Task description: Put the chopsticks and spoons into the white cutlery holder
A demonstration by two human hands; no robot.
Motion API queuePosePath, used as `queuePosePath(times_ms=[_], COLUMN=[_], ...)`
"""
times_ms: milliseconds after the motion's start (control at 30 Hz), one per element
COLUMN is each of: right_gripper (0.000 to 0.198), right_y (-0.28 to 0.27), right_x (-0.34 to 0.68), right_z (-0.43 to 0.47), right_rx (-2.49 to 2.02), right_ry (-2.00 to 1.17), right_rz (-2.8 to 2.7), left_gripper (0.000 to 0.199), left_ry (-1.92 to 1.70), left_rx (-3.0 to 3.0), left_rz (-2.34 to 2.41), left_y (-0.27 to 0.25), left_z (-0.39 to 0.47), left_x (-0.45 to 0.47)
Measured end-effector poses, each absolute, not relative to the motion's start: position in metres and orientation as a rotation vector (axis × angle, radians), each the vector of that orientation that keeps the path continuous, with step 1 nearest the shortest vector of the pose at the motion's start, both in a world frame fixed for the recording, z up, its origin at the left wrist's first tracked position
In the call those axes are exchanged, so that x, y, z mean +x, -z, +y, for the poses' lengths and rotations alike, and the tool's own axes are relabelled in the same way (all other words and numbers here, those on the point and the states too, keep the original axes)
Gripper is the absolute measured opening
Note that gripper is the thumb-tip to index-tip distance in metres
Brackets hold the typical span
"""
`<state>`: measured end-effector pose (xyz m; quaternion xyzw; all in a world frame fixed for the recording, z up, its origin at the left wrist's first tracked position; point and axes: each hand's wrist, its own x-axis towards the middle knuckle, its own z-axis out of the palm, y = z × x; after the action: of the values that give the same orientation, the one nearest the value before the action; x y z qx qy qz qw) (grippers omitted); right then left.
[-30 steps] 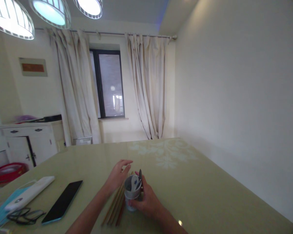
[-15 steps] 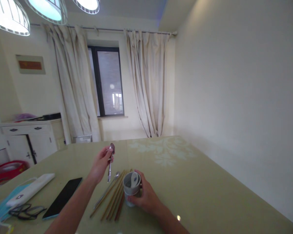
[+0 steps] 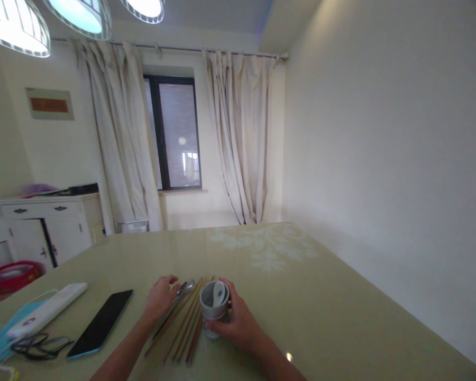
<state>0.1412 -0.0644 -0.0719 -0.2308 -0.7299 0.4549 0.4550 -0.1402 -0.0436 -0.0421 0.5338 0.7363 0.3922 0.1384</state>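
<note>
My right hand is wrapped round a grey cylindrical cup that stands on the table. A white ceramic spoon sits inside the cup. My left hand is low over the table, fingers loosely curled and apart, right beside a metal spoon. That spoon lies next to a second metal spoon, its handle pointing towards me. Several wooden chopsticks lie fanned out between the spoons and the cup.
To the left lie a black phone, a white oblong device, folded glasses and a blue face mask. The table runs along the wall at right. Beyond it stand a white cabinet and a red basin.
My left hand has come down with the metal spoon, which now lies on the table alongside the other one. My right hand and the cup have hardly moved.
</note>
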Motion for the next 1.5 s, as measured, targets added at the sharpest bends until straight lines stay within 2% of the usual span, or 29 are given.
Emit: queuePosePath(times_ms=[133,200,300,400,500,567,667,767,833,900,1033,1133,1233,1500], right_gripper=[0.093,0.085,0.075,0.073,0.068,0.066,0.068,0.071,0.069,0.067,0.070,0.064,0.060,0.069], right_y=[0.070,0.070,0.072,0.073,0.072,0.071,0.070,0.070,0.070,0.070,0.070,0.070,0.071,0.082], right_x=[0.141,0.140,0.139,0.139,0.139,0.139,0.139,0.139,0.139,0.138,0.139,0.140,0.142,0.143], right_z=[-0.065,-0.065,-0.065,-0.064,-0.064,-0.064,-0.064,-0.064,-0.063,-0.061,-0.058,-0.057,-0.057,-0.049], right_rx=[-0.563,-0.550,-0.554,-0.579,-0.606,-0.602,-0.587,-0.621,-0.649,-0.686,-0.806,-0.843,-0.863,-0.917], right_ry=[-1.119,-1.117,-1.088,-1.058,-1.057,-1.069,-1.095,-1.095,-1.061,-1.006,-0.909,-0.911,-0.881,-0.790], right_rz=[-1.808,-1.812,-1.811,-1.807,-1.795,-1.785,-1.779,-1.785,-1.790,-1.782,-1.725,-1.710,-1.708,-1.664], left_gripper=[0.050,0.039,0.017,0.017,0.018,0.026,0.053,0.079,0.084,0.076,0.041,0.026,0.026,0.029], left_ry=[-1.213,-1.058,-0.859,-0.892,-1.134,-1.378,-1.695,-1.678,-1.589,-1.501,-1.285,-1.135,-1.021,-0.911], left_rx=[1.784,1.983,2.217,2.245,2.076,1.844,1.399,1.166,1.162,1.213,1.363,1.416,1.466,1.623], left_rz=[1.759,1.512,1.469,1.507,1.405,1.318,1.292,1.545,1.680,1.786,2.050,2.189,2.271,2.264], left_y=[0.011,-0.007,-0.025,-0.030,-0.030,-0.030,-0.026,-0.010,0.006,0.023,0.049,0.061,0.068,0.071], left_z=[-0.045,-0.050,-0.060,-0.065,-0.063,-0.057,-0.046,-0.041,-0.042,-0.044,-0.046,-0.043,-0.040,-0.041], left_x=[-0.093,-0.067,-0.041,-0.034,-0.044,-0.062,-0.101,-0.144,-0.167,-0.182,-0.196,-0.196,-0.190,-0.170])
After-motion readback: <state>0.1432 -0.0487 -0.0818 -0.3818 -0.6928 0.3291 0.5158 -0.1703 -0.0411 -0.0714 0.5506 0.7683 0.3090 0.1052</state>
